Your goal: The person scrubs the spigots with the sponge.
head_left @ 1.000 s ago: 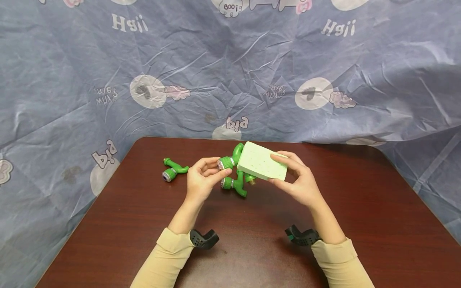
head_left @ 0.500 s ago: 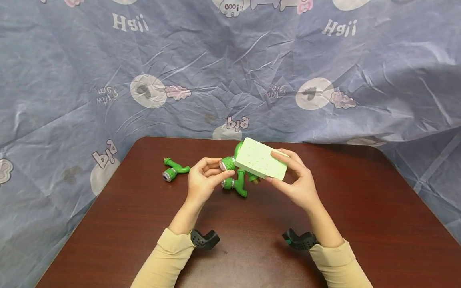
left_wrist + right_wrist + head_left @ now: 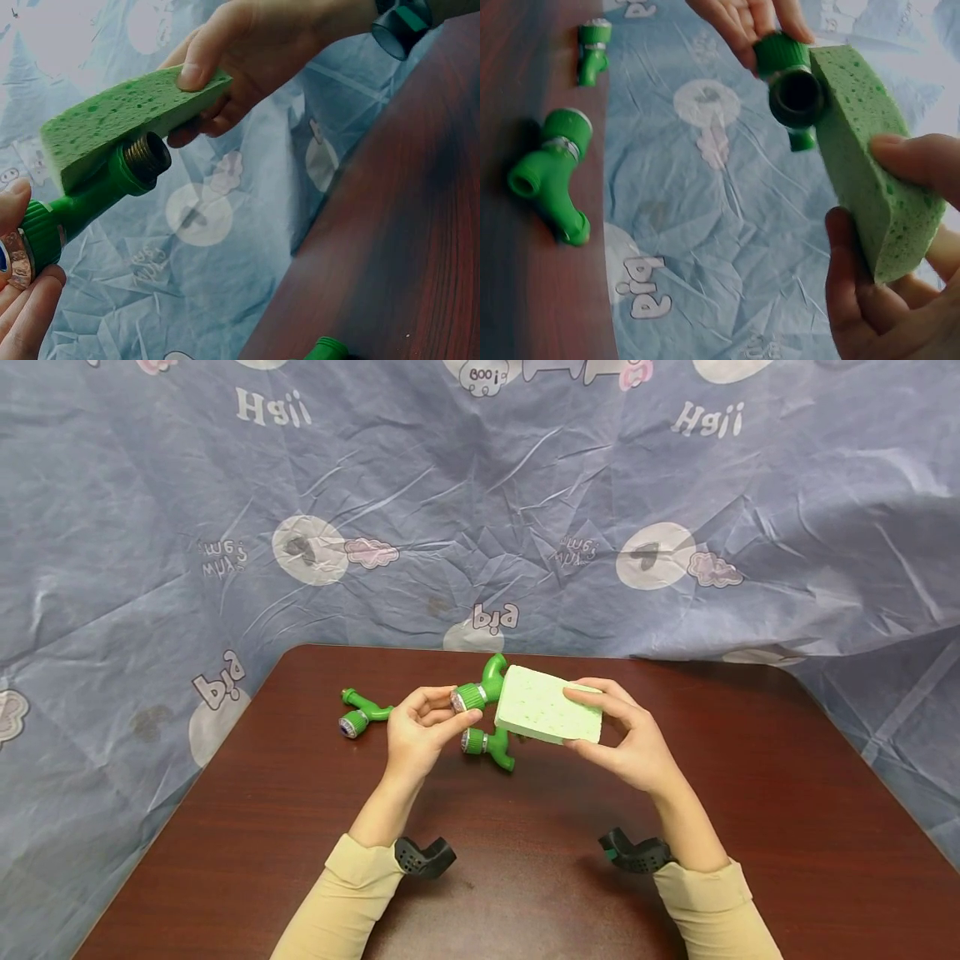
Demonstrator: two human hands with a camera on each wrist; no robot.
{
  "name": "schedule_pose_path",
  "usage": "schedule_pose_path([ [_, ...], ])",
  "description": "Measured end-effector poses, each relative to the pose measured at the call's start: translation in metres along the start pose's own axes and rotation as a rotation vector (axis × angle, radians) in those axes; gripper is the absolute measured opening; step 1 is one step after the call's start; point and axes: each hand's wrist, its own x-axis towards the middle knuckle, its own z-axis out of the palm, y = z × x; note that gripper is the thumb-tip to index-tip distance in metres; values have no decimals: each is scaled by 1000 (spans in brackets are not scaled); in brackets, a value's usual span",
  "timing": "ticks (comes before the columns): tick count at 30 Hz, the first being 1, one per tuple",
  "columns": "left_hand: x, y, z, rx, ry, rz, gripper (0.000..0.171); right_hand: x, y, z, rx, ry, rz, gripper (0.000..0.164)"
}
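My left hand (image 3: 423, 727) pinches a green faucet (image 3: 491, 683) by its ribbed knob, above the table. The threaded inlet of this faucet (image 3: 97, 195) shows in the left wrist view. In my right hand (image 3: 626, 731) is a light green sponge (image 3: 547, 706), gripped between thumb and fingers at its right end. The sponge (image 3: 127, 120) lies along the faucet's body, and in the head view it hides part of it. Below the held faucet, a second green faucet (image 3: 495, 745) lies on the table, partly covered by the sponge.
Another green faucet (image 3: 363, 712) lies on the brown table (image 3: 247, 827), left of my left hand. A blue-grey printed cloth (image 3: 465, 510) hangs behind the table's far edge. A black wrist mount (image 3: 423, 857) sits on each forearm.
The sponge shifted up and left along the faucet, then back down and right, with my right hand. My left hand stays nearly in place, still pinching the faucet's knob.
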Motion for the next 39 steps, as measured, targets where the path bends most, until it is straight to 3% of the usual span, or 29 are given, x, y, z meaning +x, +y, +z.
schedule_pose_path([
  [7, -2, 0, 2, -5, -16, -13, 38, 0, 1, -8, -68, 122, 11, 55],
  [13, -4, -1, 6, -3, -77, -19, 40, 1, -2, 1, -27, 78, -39, 55],
  [20, -7, -2, 11, -9, -115, -1, 40, 0, -5, 8, 10, 92, -37, 55],
  [28, -11, -5, 17, 19, -151, -6, 39, 2, -12, 20, -61, 69, -70, 53],
  [31, -12, -6, 18, 27, -150, -10, 38, 3, -16, 23, -129, 116, -56, 52],
  [35, -12, -6, 18, 38, -154, -5, 39, 5, -16, 23, -211, 242, -48, 51],
  [39, -10, -7, 17, 37, -141, -15, 40, 5, -12, 17, -194, 313, -48, 52],
])
